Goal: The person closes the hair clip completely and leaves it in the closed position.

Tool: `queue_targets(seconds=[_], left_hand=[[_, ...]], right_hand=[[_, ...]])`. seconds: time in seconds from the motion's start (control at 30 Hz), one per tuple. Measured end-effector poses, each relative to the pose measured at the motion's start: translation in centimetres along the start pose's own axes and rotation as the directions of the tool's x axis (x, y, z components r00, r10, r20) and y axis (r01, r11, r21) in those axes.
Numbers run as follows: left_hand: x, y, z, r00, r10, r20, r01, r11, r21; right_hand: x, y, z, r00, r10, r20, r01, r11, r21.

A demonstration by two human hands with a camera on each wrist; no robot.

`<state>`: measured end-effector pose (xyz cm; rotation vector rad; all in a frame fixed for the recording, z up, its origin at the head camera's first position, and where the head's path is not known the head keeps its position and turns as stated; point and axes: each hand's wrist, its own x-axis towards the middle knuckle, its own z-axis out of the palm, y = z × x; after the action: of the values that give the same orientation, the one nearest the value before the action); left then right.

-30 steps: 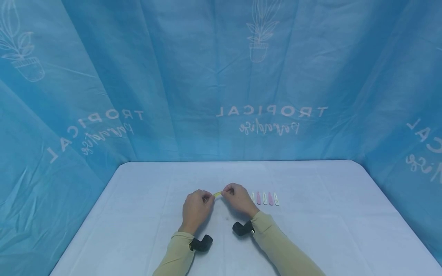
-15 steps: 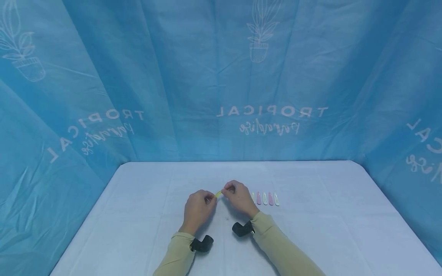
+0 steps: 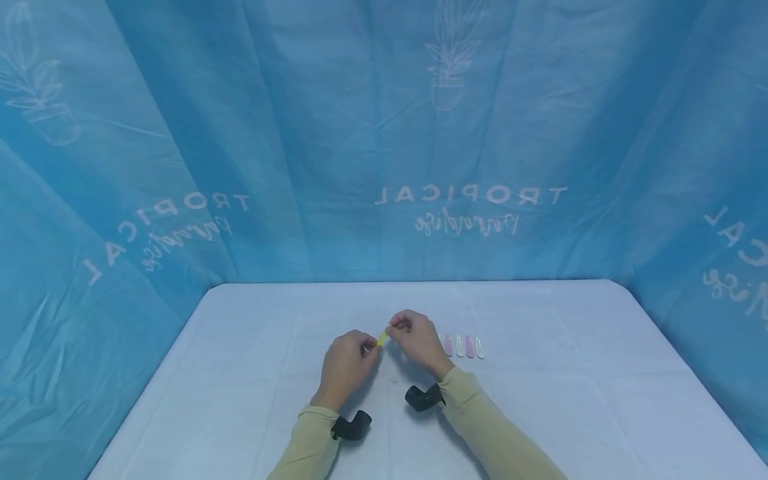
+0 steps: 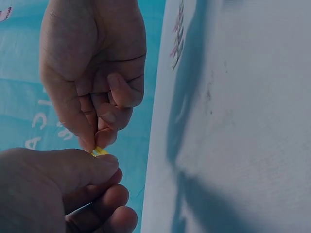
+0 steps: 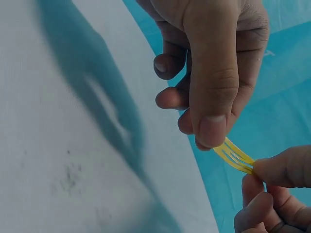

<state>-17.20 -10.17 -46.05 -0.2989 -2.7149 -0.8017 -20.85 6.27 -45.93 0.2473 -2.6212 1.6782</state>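
A yellow snap hair clip (image 3: 383,338) is stretched between both hands above the table, tilted with its right end higher in the head view. My left hand (image 3: 347,365) pinches one end between thumb and fingers. At the other end, my right hand (image 3: 420,343) pinches it the same way. Slots along the clip's middle (image 5: 234,155) show in the right wrist view, where the left hand (image 5: 209,63) comes from the top and the right hand (image 5: 286,189) from the lower right. Fingertips hide both ends. In the left wrist view only a sliver of the clip (image 4: 99,151) shows.
Just right of my right hand, pink clips (image 3: 470,346) and pale clips (image 3: 479,347) lie in an alternating row on the white tablecloth (image 3: 240,373). Blue printed curtain (image 3: 336,133) encloses the back and sides. Black cameras sit on both wrists.
The yellow clip has turned to a steeper tilt as my right hand rose slightly away from me. The left hand shifted a little right. The row's leftmost pale clip is now hidden behind the right hand.
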Motion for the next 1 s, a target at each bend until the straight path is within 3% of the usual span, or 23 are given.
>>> queue_targets(seconds=[0.3, 0.53, 0.77, 1.0], left_hand=[[0.3, 0.8, 0.2, 0.999, 0.035, 0.021, -0.036, 0.999, 0.021], [0.3, 1.5, 0.5, 0.993, 0.115, 0.006, -0.115, 0.991, 0.068], [0.6, 1.7, 1.0, 0.977, 0.214, -0.028, -0.212, 0.976, 0.059], [0.7, 2.2, 1.4, 0.972, 0.232, -0.032, -0.23, 0.971, 0.06]], right_hand=[[0.2, 0.3, -1.2, 0.995, -0.089, -0.037, 0.089, 0.996, -0.01], [0.3, 0.3, -2.2, 0.995, -0.096, -0.009, 0.096, 0.995, -0.035], [0.3, 0.4, -3.1, 0.995, -0.097, 0.005, 0.097, 0.994, -0.054], [0.3, 0.5, -3.9, 0.997, -0.068, 0.04, 0.072, 0.993, -0.096]])
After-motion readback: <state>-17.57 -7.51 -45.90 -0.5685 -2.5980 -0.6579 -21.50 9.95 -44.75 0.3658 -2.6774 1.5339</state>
